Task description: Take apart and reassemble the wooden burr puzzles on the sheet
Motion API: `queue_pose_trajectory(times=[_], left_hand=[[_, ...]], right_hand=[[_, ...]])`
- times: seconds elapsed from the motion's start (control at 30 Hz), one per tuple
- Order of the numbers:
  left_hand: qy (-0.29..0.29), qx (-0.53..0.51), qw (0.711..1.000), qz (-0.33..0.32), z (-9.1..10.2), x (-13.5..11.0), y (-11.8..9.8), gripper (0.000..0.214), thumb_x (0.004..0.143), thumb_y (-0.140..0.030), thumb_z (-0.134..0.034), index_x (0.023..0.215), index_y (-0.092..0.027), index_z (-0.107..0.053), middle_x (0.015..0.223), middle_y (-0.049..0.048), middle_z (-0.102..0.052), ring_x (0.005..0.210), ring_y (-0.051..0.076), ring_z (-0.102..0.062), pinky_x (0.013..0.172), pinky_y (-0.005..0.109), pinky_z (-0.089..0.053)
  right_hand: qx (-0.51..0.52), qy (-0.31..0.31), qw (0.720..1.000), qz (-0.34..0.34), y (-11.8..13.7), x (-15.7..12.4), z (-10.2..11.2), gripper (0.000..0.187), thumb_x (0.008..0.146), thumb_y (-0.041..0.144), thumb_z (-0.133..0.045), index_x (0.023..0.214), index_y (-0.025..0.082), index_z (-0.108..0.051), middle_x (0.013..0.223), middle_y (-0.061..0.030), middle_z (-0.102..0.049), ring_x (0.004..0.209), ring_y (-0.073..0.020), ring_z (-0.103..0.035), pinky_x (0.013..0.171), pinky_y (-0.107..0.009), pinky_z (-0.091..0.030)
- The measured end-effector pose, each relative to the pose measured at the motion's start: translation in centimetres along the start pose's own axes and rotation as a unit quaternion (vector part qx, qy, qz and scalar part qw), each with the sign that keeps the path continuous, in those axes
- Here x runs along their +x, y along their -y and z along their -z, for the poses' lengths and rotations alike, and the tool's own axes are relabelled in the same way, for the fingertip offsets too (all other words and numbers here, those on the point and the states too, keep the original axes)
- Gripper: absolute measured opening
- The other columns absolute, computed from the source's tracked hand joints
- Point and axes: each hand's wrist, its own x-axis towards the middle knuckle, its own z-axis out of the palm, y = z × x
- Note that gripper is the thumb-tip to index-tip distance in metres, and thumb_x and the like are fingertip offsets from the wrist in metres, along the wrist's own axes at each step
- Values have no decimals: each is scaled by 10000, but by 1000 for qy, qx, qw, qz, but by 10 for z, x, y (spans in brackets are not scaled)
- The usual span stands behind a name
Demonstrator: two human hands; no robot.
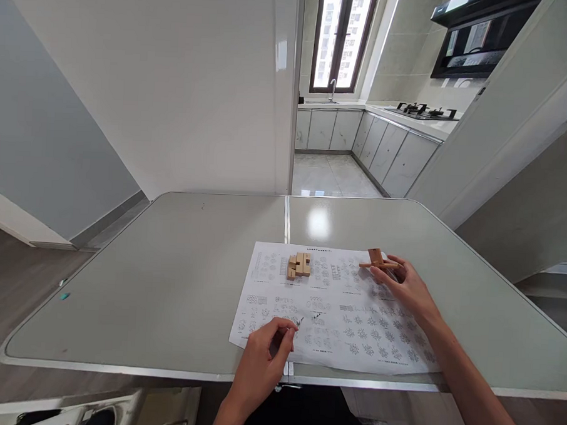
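A large printed sheet of paper (324, 364), covered in small line diagrams, lies on the table. On its upper left part rests a compact cluster of light wooden puzzle blocks (299, 266). My right hand (405, 287) is at the sheet's upper right, its fingers closed on a thin wooden stick (366, 265). Right by the stick is a flat, darker brown wooden piece (375, 255); whether my fingers touch it is unclear. My left hand (268, 349) is over the sheet's lower left, thumb and index finger pinched. Small dark marks show by its fingertips; anything inside the pinch is too small to name.
The grey-green table (167, 282) has a metal rim and a seam down its middle. A small teal bit (64, 296) lies near its left edge. Below the front edge, an open container (129, 412) stands at lower left. Beyond the table is a kitchen with a gas stove (424, 111).
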Motion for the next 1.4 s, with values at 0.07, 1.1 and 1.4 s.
queue_pose_trajectory(times=[0.07,1.1,1.4], left_hand=[[2,0,1000,0,0,0,-1,302,1063,-473,-490,1043,-243,-684,800,-3,-640,747,170,-570,654,259,-410],[3,62,998,-15,-1,3,-5,297,1066,-461,-473,1047,-238,-669,830,19,-674,755,191,-613,640,274,-460],[-49,233,958,-160,4,55,-5,306,1009,-324,-603,1306,-273,-555,1368,102,-573,1281,311,-562,1033,489,-527]], right_hand=[[3,-1,1000,7,-3,1,1,862,732,645,-830,1453,241,-584,1368,-142,-719,1275,-364,-665,1041,-449,-549],[104,80,989,70,38,-142,-29,419,948,630,-623,986,227,-730,888,-73,-788,868,-254,-759,832,-337,-610],[74,81,989,103,40,-145,-31,398,968,612,-615,982,237,-747,907,-77,-794,854,-262,-769,776,-326,-614]])
